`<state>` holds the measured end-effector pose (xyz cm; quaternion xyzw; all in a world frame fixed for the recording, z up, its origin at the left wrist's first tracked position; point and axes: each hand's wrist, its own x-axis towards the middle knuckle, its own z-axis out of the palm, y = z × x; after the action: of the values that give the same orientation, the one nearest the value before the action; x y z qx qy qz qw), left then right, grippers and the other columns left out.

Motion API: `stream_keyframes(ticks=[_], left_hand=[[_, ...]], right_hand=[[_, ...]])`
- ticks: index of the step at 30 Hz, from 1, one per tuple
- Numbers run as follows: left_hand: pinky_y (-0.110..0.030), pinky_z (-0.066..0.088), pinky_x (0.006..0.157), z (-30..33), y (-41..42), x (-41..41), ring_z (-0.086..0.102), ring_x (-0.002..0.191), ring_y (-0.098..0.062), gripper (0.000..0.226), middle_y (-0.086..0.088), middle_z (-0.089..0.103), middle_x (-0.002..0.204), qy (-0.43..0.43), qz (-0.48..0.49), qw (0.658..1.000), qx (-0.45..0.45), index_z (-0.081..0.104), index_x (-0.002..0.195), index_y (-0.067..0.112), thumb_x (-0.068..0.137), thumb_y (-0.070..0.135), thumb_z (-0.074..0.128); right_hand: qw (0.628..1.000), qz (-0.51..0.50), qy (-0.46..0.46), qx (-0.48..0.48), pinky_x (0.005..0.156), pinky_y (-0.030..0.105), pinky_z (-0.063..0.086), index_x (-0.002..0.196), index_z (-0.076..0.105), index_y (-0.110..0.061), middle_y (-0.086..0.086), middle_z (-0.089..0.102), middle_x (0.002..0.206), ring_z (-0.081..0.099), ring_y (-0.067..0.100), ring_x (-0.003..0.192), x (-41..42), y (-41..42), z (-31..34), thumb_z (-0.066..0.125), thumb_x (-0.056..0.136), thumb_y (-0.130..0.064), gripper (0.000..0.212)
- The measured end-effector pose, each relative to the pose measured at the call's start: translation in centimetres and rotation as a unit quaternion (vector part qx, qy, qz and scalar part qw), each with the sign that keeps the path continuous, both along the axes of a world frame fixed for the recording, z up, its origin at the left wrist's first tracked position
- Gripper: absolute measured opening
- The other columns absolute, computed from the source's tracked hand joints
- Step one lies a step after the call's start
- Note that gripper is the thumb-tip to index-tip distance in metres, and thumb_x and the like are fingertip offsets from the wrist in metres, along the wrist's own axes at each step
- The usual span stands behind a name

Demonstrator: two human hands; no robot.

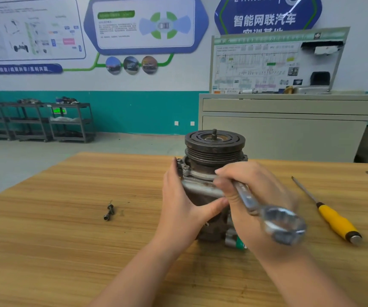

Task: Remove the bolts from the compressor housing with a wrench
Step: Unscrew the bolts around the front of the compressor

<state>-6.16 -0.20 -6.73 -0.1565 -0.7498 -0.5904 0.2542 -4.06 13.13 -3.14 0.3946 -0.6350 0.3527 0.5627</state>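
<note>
Head view: compressor [209,165] upright on wooden table [68,240], pulley end up. Left hand [178,202] cupped round housing, thumb across front. Right hand [245,196] gripping combination wrench [267,211], ring end blurred. Loose bolts [109,212] left; yellow-handled screwdriver [333,220] right.

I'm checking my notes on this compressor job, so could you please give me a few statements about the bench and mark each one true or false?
1. The right hand holds the wrench. True.
2. The left hand lies flat on the table. False: it grips the compressor.
3. The compressor lies on its side. False: it stands upright, pulley on top.
4. A yellow-handled screwdriver lies right of the compressor. True.
5. Loose bolts lie on the table left of the compressor. True.
</note>
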Motion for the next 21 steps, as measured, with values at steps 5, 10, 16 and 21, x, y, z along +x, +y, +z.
stream_keyframes(ticks=[5,10,16,21], left_hand=[[-0.006,0.019,0.103,0.1,-0.2,0.5,0.022,0.126,0.019,0.110,0.040,0.022,0.127,0.018,0.032,0.998,-0.056,0.002,0.131,0.056,0.048,0.074,0.071],[-0.017,0.019,0.110,0.1,-0.1,0.5,0.020,0.132,0.009,0.120,0.025,0.024,0.138,0.012,0.036,0.998,-0.050,0.003,0.143,0.042,0.049,0.068,0.073],[-0.006,0.018,0.101,0.0,-0.1,0.4,0.019,0.129,0.015,0.120,0.042,0.019,0.128,0.007,0.025,0.999,-0.042,0.001,0.139,0.047,0.046,0.071,0.073],[0.000,0.015,0.095,-0.2,-0.2,0.3,0.020,0.122,0.023,0.128,0.034,0.021,0.133,-0.002,0.024,0.999,-0.042,0.000,0.146,0.043,0.046,0.075,0.072]], right_hand=[[0.922,0.206,-0.145,-0.292,0.052,0.026,0.041,0.075,0.058,-0.025,0.004,0.061,0.070,0.049,0.018,0.049,-0.6,-0.2,0.7,0.036,0.103,-0.031,0.036],[0.669,0.411,-0.413,-0.461,0.044,0.018,0.041,0.074,0.051,-0.013,0.006,0.060,0.060,0.049,0.014,0.042,-2.0,2.0,2.4,0.035,0.103,-0.027,0.036],[0.574,0.494,-0.396,-0.519,0.046,0.017,0.046,0.075,0.051,-0.011,0.006,0.059,0.063,0.054,0.011,0.046,-2.2,2.2,2.3,0.041,0.101,-0.028,0.032],[0.685,0.387,-0.342,-0.513,0.047,0.020,0.046,0.078,0.051,-0.013,0.004,0.062,0.061,0.054,0.013,0.046,-1.9,2.2,2.5,0.041,0.102,-0.030,0.032]])
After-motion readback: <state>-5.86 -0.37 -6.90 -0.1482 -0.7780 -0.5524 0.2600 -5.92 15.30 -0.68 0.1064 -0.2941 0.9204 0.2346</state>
